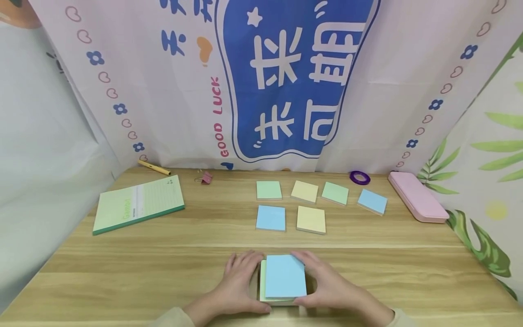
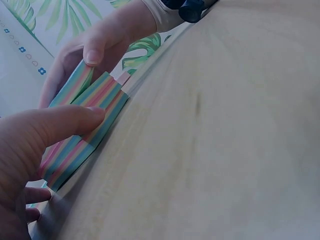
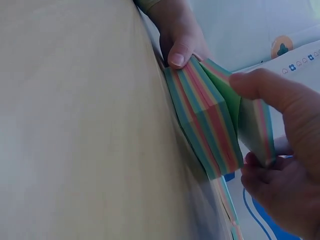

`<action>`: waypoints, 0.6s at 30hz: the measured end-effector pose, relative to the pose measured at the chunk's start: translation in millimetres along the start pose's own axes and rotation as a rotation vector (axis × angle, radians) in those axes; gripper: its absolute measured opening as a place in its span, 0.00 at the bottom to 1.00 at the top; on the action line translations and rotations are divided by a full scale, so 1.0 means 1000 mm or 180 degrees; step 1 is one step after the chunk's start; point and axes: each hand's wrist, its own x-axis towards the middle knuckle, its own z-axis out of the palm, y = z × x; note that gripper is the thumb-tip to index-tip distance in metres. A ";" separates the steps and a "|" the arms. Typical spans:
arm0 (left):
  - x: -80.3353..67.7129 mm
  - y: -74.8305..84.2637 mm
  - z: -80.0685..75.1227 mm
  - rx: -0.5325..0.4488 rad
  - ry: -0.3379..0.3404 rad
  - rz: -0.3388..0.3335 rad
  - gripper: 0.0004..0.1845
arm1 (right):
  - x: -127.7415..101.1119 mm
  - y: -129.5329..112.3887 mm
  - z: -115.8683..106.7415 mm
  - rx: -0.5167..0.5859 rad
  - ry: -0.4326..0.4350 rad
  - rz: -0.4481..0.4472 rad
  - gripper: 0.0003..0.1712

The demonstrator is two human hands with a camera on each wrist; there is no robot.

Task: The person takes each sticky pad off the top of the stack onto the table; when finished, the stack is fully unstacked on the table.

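A stack of sticky notes (image 1: 283,278) is gripped from both sides at the near edge of the wooden table (image 1: 122,268): the left hand (image 1: 241,284) is curled against its left side, the right hand (image 1: 327,286) against its right, thumbs pressed to the near edge. The striped, many-coloured side of the stack is seen in the wrist views, its upper part lifted and shifted off the lower. Six smaller pads (image 1: 310,206) are laid out beyond it, with a green notebook (image 1: 139,204) to the left and a pink case (image 1: 416,196) at the far right.
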 end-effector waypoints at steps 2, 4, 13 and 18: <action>0.000 0.001 -0.001 0.0022 -0.0021 -0.0020 0.53 | -0.002 0.001 -0.004 0.0048 0.0079 0.0036 0.51; 0.000 0.001 -0.001 0.0026 -0.0051 -0.0045 0.53 | -0.003 0.003 -0.010 0.0116 0.0182 0.0047 0.51; 0.000 0.000 -0.001 -0.0010 -0.0087 -0.0069 0.53 | -0.007 0.027 -0.053 0.0782 0.0782 -0.0011 0.51; 0.000 -0.001 0.000 -0.0028 -0.0043 -0.0023 0.54 | -0.012 0.045 -0.082 0.0683 0.0985 0.0201 0.49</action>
